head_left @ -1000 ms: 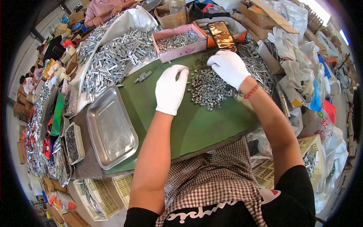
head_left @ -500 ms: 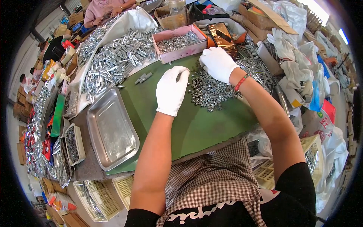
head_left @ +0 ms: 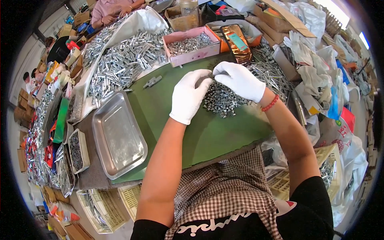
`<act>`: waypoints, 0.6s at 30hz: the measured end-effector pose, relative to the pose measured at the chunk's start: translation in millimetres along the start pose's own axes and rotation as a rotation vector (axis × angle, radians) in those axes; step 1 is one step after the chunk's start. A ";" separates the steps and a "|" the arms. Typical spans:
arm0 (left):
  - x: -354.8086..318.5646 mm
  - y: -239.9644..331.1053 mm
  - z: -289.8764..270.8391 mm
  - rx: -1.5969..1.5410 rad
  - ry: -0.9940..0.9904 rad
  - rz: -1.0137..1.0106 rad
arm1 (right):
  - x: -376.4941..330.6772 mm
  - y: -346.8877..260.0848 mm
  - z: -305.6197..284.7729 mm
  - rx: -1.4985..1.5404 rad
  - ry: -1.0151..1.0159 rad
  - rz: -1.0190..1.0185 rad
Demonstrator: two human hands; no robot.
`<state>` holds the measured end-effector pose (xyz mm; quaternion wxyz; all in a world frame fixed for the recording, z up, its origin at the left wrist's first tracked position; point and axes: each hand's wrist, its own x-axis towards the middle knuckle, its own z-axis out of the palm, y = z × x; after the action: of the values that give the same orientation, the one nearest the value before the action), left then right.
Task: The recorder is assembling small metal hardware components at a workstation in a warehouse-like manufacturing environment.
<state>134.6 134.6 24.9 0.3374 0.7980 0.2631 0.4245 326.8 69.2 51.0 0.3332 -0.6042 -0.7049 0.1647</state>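
Note:
My left hand [head_left: 189, 97], in a white knitted glove, has its thumb and fingers drawn together in a pinch above the green tabletop [head_left: 172, 146]. Close against its fingertips, my right hand [head_left: 241, 83], gloved the same way with a red beaded bracelet at the wrist, is pinched too. Whatever sits between the fingers is too small and covered to make out. Beneath and beside the hands lies a pile of small metal nuts [head_left: 224, 101]. A few short metal sleeves [head_left: 152, 82] lie together left of my left hand.
A steel tray [head_left: 141, 158] sits at the left. Behind are heaped metal sleeves [head_left: 132, 56], a pink box [head_left: 176, 61] of small metal parts and a phone [head_left: 245, 54] leaning on an orange box. Thin metal rods [head_left: 276, 80] lie right. A person [head_left: 108, 15] works across the table.
My right hand has come down and left from the phone's edge to meet my left hand, which shifted slightly right. The phone's screen now shows a lit panel.

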 end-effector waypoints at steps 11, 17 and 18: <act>-0.1 6.2 -4.5 -0.068 -0.032 -0.092 | -8.4 -16.9 9.0 0.406 -0.036 0.258; 0.2 5.7 -5.3 -0.246 -0.070 -0.233 | -11.7 -20.0 19.9 -0.451 0.290 -0.221; 0.4 7.0 -6.2 -0.336 -0.089 -0.328 | -12.9 -22.2 20.0 -0.450 0.289 -0.221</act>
<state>130.4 132.5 33.0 0.5412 0.6950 0.2996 0.3664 297.5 55.4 47.2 0.3039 -0.5995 -0.7305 -0.1209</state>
